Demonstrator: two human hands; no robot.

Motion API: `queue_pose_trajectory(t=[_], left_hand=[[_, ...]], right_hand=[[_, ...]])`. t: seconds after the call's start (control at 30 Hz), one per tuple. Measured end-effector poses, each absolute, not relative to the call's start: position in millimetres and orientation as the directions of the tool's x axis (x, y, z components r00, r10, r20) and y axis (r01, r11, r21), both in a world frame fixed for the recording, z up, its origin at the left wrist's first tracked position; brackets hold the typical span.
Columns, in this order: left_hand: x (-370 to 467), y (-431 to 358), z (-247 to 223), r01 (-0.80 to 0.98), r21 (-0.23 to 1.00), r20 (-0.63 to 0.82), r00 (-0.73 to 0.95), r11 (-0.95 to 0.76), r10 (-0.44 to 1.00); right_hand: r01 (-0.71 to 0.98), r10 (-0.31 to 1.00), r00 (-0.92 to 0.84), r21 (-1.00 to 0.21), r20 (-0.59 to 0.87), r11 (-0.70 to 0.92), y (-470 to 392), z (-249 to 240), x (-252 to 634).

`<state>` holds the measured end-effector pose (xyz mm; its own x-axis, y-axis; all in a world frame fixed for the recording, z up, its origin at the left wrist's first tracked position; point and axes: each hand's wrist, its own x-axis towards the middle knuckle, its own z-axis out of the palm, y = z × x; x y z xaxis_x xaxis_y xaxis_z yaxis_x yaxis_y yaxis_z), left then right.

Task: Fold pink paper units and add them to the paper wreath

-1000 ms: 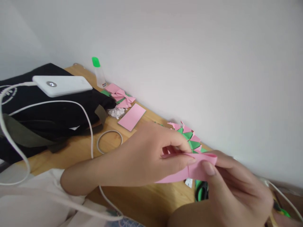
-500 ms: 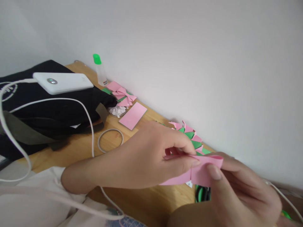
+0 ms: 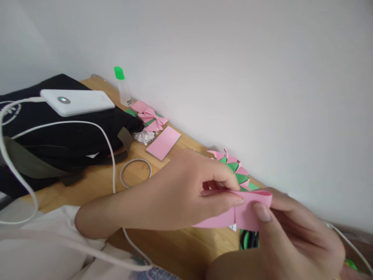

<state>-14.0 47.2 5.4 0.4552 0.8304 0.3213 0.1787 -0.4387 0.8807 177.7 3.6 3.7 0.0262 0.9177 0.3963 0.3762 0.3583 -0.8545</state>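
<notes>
Both of my hands grip one strip of pink paper (image 3: 247, 214), folded over into a loop at its right end. My left hand (image 3: 195, 190) pinches it near the middle between thumb and fingers. At the right end my right hand (image 3: 300, 233) presses its thumb on the front face, with the fingers behind the paper. A short vertical slit or seam shows in the strip's lower edge. My left hand covers part of the strip. Behind the hands, against the wall, stands a row of folded pink and green paper pieces (image 3: 233, 167), partly hidden.
A flat pink paper rectangle (image 3: 163, 143) lies on the wooden table (image 3: 192, 245) near pink paper bows (image 3: 153, 118), a dish of white scraps (image 3: 145, 137) and a green-capped glue bottle (image 3: 124, 87). A white power bank (image 3: 84, 103) rests on a black bag (image 3: 67, 144); its white cable (image 3: 113, 171) crosses the table.
Both hands and the pink paper have shifted very slightly left. The grip stays the same.
</notes>
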Motion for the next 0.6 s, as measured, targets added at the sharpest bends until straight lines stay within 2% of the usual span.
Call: queue_pose_trajectory(t=[0.4, 0.6], left_hand=[[-13.2, 49.9, 3.1, 0.167, 0.897, 0.293, 0.472, -0.41, 0.832], [-12.8, 51.5, 1.0, 0.178, 0.89, 0.296, 0.478, -0.421, 0.827]], right_hand=[[0.374, 0.922, 0.02, -0.858, 0.386, 0.351, 3.4, 2.4, 178.4], [0.315, 0.894, 0.205, -0.892, 0.398, 0.325, 6.1, 3.5, 165.4]])
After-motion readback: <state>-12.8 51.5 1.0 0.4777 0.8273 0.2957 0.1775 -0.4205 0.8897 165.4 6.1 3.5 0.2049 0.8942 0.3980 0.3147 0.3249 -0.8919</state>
